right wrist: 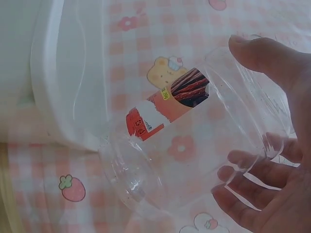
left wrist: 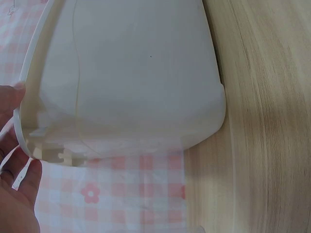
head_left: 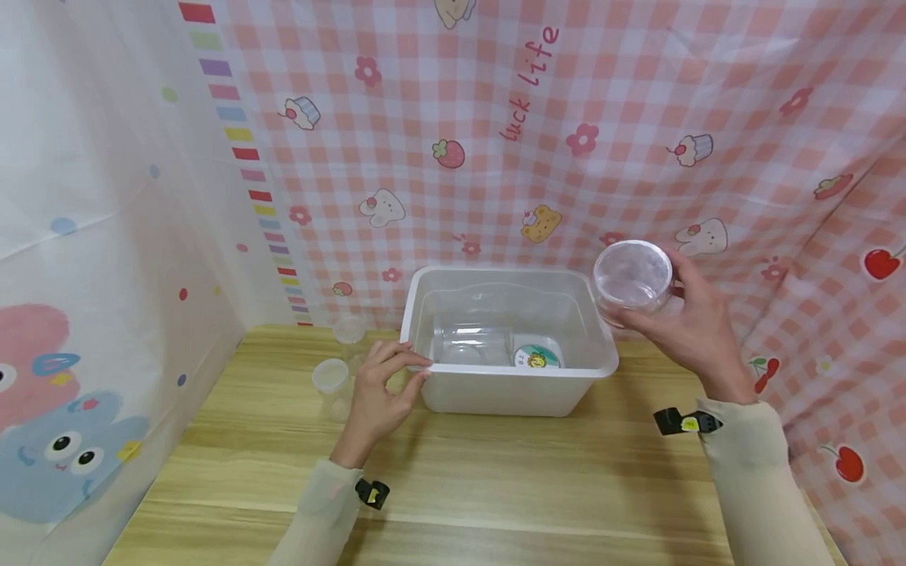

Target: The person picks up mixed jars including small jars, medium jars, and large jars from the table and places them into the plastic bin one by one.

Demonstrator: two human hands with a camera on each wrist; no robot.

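A clear plastic jar [right wrist: 165, 160] is in my right hand [head_left: 697, 326], whose thumb and fingers curve around its side above the right end of the bin. The right wrist view shows a torn red-and-white label on the jar. My left hand [head_left: 378, 397] pinches the rim at the left front corner of a white plastic bin [head_left: 506, 393]. Inside the bin, another clear jar [head_left: 470, 342] lies on its side at the left. Next to it is a container with a green-and-white round label [head_left: 535, 356], partly hidden by the front wall.
Two small clear containers with whitish lids stand left of the bin, a nearer one [head_left: 331, 377] and a farther one [head_left: 350, 330]. The bin stands on a wood-grain table [head_left: 495, 479]. A pink checked cloth [head_left: 481, 196] hangs behind it.
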